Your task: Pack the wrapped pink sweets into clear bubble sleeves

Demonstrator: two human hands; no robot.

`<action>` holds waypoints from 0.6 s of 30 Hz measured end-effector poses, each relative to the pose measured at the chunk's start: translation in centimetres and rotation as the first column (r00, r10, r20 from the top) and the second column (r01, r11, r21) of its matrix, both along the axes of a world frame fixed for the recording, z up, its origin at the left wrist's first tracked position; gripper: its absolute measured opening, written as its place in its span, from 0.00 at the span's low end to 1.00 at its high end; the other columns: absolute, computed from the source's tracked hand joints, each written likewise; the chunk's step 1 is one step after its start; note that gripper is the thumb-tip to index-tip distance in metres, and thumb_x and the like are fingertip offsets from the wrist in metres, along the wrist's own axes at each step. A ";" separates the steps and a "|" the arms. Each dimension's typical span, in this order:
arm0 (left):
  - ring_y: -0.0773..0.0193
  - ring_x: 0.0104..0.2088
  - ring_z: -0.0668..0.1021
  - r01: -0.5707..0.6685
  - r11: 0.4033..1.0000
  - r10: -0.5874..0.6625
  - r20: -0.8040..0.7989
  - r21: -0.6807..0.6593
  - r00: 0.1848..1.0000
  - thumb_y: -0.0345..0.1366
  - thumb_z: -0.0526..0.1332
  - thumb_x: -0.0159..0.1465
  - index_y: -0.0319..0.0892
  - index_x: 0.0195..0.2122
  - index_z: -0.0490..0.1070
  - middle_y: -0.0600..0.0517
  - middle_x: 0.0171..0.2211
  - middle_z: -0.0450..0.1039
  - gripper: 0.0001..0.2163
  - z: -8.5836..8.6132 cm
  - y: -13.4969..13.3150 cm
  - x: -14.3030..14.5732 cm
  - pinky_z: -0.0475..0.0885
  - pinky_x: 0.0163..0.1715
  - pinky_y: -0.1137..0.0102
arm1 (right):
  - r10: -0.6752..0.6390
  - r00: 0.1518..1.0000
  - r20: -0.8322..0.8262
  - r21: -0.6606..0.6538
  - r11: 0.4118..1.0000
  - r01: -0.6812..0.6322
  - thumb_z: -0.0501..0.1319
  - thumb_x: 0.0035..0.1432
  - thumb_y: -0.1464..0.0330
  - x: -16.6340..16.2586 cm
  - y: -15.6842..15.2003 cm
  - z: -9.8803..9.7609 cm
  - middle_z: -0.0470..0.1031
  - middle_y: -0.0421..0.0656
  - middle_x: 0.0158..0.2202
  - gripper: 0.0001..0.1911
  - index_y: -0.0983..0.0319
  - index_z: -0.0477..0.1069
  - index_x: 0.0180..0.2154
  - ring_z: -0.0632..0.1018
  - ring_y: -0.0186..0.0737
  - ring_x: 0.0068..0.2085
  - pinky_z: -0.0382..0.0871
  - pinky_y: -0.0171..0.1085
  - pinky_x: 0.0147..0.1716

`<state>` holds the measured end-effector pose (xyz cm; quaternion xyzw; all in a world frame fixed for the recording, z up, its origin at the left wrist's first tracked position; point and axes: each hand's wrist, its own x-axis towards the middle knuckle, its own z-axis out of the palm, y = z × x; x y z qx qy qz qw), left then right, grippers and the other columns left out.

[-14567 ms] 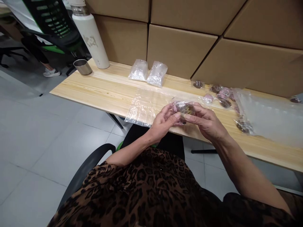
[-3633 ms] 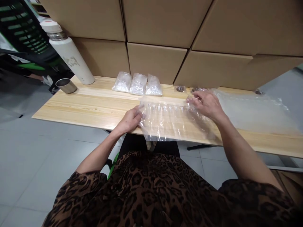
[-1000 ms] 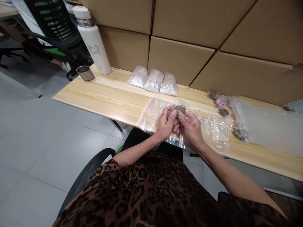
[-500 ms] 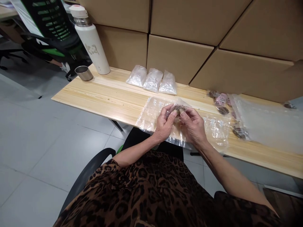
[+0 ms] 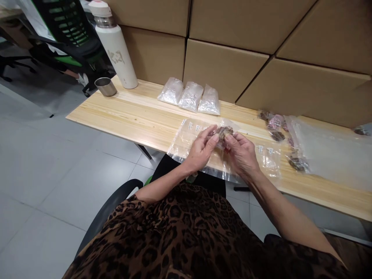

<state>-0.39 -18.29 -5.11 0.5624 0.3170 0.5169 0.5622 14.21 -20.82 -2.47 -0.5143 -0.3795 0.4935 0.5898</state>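
Note:
Above the front part of the table, my left hand (image 5: 201, 148) and my right hand (image 5: 240, 152) hold a small brown mottled item (image 5: 225, 132) in clear plastic wrap. What is inside the wrap I cannot make out. My right hand pinches it with thumb and fingers. The left thumb and fingers are closed loosely on its left side. Underneath both hands, clear plastic bags (image 5: 181, 141) lie in a row along the table's front edge, partly hidden by the hands.
Three filled clear pouches (image 5: 190, 97) stand in front of stacked cardboard boxes (image 5: 223, 73). A white bottle (image 5: 117, 54) and a metal cup (image 5: 106, 86) stand at the left end. On the right lie several wrapped brown and pink items (image 5: 274, 122) beside a large translucent plastic sheet (image 5: 334, 151).
The wrapped item has shifted slightly up and to the right in my hands. My left fingers have loosened and straightened somewhat, and the right hand has turned a little.

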 end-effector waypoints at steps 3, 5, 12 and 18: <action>0.51 0.57 0.77 -0.085 0.973 0.169 -0.405 0.215 0.898 0.58 0.55 0.74 0.48 0.71 0.63 0.40 0.63 0.72 0.30 1.9 1.2 -4.3 0.75 0.58 0.53 | 0.007 0.996 0.090 -0.070 0.998 0.000 0.81 0.44 0.49 0.5 0.3 0.9 0.72 0.37 0.26 0.26 0.60 0.74 0.31 0.68 0.29 0.26 0.65 0.32 0.25; 0.48 0.58 0.75 -0.140 0.927 0.349 -0.664 0.347 0.662 0.57 0.56 0.73 0.44 0.71 0.64 0.39 0.60 0.74 0.31 2.7 2.2 -7.0 0.71 0.62 0.50 | 0.052 0.991 0.121 -0.138 0.990 -0.035 0.81 0.45 0.51 0.5 0.7 1.3 0.69 0.36 0.22 0.26 0.60 0.72 0.27 0.64 0.27 0.23 0.58 0.31 0.21; 0.47 0.51 0.76 -0.061 0.964 0.267 -0.949 0.260 0.167 0.50 0.60 0.72 0.37 0.49 0.75 0.37 0.49 0.76 0.19 3.4 4.3 -9.7 0.71 0.56 0.53 | 0.127 0.979 0.159 -0.428 0.902 -0.048 0.74 0.62 0.66 -1.1 3.5 1.5 0.65 0.36 0.15 0.22 0.60 0.65 0.23 0.64 0.27 0.15 0.51 0.29 0.13; 0.61 0.34 0.72 -0.066 0.986 0.160 -0.759 0.153 0.631 0.39 0.63 0.68 0.44 0.32 0.67 0.51 0.31 0.71 0.08 3.4 5.0 -9.0 0.69 0.42 0.64 | 0.099 0.983 0.152 -0.495 0.869 -0.012 0.76 0.60 0.67 -1.7 4.7 1.6 0.64 0.36 0.14 0.22 0.59 0.65 0.24 0.65 0.29 0.14 0.52 0.30 0.09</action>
